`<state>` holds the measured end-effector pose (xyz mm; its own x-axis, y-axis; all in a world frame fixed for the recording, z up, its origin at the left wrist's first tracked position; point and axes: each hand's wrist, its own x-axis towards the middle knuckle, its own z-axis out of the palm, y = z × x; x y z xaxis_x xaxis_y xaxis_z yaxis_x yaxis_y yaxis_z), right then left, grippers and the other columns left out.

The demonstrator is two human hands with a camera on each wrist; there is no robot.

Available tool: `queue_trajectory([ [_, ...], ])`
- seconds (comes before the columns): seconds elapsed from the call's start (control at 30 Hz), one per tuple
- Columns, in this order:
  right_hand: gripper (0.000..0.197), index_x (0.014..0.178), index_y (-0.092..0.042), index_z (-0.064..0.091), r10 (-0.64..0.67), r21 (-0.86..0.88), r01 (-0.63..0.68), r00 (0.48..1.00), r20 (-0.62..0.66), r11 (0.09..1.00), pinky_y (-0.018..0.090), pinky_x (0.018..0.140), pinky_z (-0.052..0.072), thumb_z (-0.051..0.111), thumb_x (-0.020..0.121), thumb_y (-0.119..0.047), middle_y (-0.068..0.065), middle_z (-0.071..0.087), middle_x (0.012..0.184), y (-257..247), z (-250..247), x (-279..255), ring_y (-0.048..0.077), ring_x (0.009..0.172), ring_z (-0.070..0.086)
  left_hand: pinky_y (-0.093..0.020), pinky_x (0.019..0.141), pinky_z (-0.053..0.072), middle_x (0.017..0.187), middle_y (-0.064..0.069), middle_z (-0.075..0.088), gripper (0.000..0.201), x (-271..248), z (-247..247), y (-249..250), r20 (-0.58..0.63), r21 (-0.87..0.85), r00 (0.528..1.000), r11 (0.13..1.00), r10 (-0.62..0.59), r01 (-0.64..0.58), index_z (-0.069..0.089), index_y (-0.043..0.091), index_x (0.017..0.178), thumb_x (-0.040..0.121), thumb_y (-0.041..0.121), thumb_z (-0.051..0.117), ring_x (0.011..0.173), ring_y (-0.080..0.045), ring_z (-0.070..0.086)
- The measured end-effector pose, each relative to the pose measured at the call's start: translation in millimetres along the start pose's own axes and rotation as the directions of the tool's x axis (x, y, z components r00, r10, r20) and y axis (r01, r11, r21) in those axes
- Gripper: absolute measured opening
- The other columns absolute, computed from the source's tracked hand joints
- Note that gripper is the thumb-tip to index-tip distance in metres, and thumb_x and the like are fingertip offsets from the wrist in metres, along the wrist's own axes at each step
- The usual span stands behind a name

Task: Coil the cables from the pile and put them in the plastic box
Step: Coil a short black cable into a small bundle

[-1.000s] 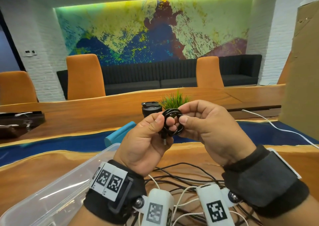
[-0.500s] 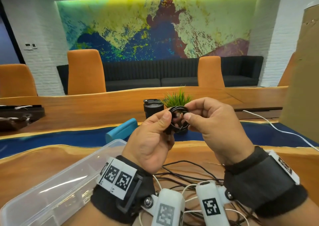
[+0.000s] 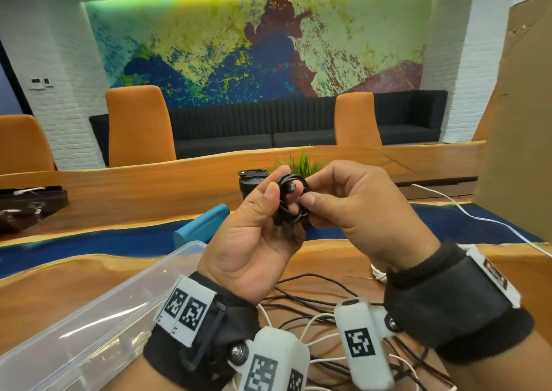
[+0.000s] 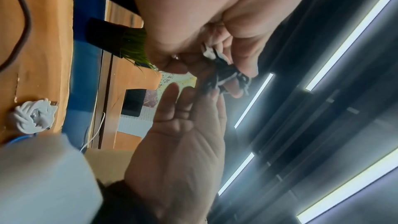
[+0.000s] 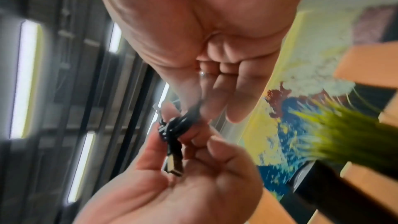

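1. Since a moment ago, both hands have turned the coil (image 3: 291, 202); a plug now shows.
2. Left hand (image 3: 254, 235) and right hand (image 3: 355, 211) pinch it, above the worktop's (image 3: 59, 286) near edge.
3. A loose pinch could let it spring open.
4. The box (image 3: 98, 325) waits at the left, so a drop could miss it.

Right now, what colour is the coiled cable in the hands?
Black; the cable shows best in the head view.

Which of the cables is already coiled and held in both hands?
The black cable, wound into a small ring and pinched between left hand and right hand; the other black and white cables lie loose on the table.
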<state>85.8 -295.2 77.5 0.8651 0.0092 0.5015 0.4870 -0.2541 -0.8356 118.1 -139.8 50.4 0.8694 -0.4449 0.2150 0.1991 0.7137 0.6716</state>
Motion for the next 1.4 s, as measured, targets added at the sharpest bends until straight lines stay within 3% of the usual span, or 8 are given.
queue_trajectory([
  [0.17,0.006,0.086,-0.023,0.071,-0.103,-0.366,0.084,0.994,-0.034,0.927,0.038,0.069,0.059,0.072,0.086,-0.017,-0.004,0.071,0.080,12.3,-5.3,4.5,0.016,0.077,0.067,-0.024,0.066,0.041,0.090,0.003,0.073,0.034,-4.2,10.9,-6.0,-0.078,0.295,0.995,0.955,0.055,-0.030,0.071,0.021,0.112,0.080,0.024,0.061,0.077,-0.008,0.062],
  [0.3,0.011,0.097,-0.026,0.074,-0.285,-0.663,0.211,0.958,-0.004,0.718,0.035,0.072,0.055,0.069,0.088,-0.022,-0.009,0.069,0.086,7.6,-6.2,2.2,0.009,0.079,0.061,-0.016,0.064,0.049,0.093,0.000,0.075,0.032,-3.2,10.4,-8.2,-0.078,0.471,0.982,0.874,0.173,-0.117,0.070,0.014,0.111,0.081,0.023,0.064,0.078,-0.006,0.067],
  [0.4,0.035,0.121,-0.021,0.068,-0.468,-0.666,0.400,0.879,0.085,0.630,0.037,0.079,0.057,0.069,0.087,-0.025,-0.001,0.073,0.101,-3.5,-6.8,-0.6,0.015,0.091,0.067,-0.023,0.062,0.041,0.088,-0.003,0.071,0.031,-4.0,8.5,2.1,-0.093,0.503,0.969,0.851,0.228,-0.152,0.070,0.015,0.102,0.076,0.031,0.066,0.079,-0.015,0.057],
  [0.53,0.033,0.116,-0.017,0.071,-0.542,-0.656,0.521,0.817,0.197,0.546,0.039,0.075,0.058,0.068,0.084,-0.026,0.000,0.075,0.097,-14.4,-8.5,-3.8,0.016,0.087,0.069,-0.026,0.059,0.031,0.076,-0.004,0.064,0.023,-7.8,9.3,12.7,-0.050,0.561,0.963,0.805,0.264,-0.192,0.068,0.016,0.085,0.073,0.035,0.066,0.074,-0.019,0.046],
  [0.8,0.015,0.101,-0.014,0.069,-0.515,-0.640,0.487,0.841,0.162,0.594,0.032,0.071,0.050,0.062,0.091,-0.023,-0.004,0.064,0.089,-6.0,-15.7,1.9,0.009,0.081,0.058,-0.016,0.069,0.051,0.092,-0.008,0.075,0.022,-12.5,15.2,8.1,0.150,0.748,0.930,0.577,0.335,-0.329,0.069,0.006,0.104,0.095,0.023,0.058,0.081,-0.009,0.068],
  [0.97,0.014,0.096,-0.012,0.065,-0.507,-0.642,0.435,0.858,0.083,0.631,0.037,0.064,0.051,0.060,0.091,-0.024,-0.001,0.062,0.085,3.9,-17.3,4.3,0.013,0.076,0.058,-0.019,0.077,0.055,0.095,0.010,0.072,0.026,-14.5,13.0,6.1,0.201,0.895,0.905,0.306,0.375,-0.325,0.068,0.028,0.113,0.087,0.029,0.071,0.092,-0.002,0.066],
  [1.17,0.012,0.089,-0.012,0.061,-0.500,-0.630,0.430,0.863,0.075,0.647,0.039,0.056,0.049,0.061,0.091,-0.023,-0.003,0.058,0.074,4.8,-6.9,0.6,0.015,0.065,0.055,-0.027,0.077,0.057,0.088,0.003,0.075,0.019,-7.0,5.4,4.0,0.111,0.865,0.900,0.405,0.422,-0.297,0.074,0.020,0.101,0.084,0.010,0.075,0.086,-0.010,0.070],
  [1.4,0.009,0.091,-0.012,0.063,-0.330,-0.436,0.303,0.944,0.015,0.848,0.027,0.048,0.054,0.065,0.092,-0.021,0.001,0.064,0.078,2.5,-11.4,0.8,0.013,0.061,0.065,-0.038,0.084,0.060,0.098,0.006,0.075,0.026,-7.9,3.4,4.2,0.215,0.891,0.846,0.257,0.488,-0.374,0.075,0.019,0.109,0.086,0.007,0.073,0.095,-0.011,0.070],
])
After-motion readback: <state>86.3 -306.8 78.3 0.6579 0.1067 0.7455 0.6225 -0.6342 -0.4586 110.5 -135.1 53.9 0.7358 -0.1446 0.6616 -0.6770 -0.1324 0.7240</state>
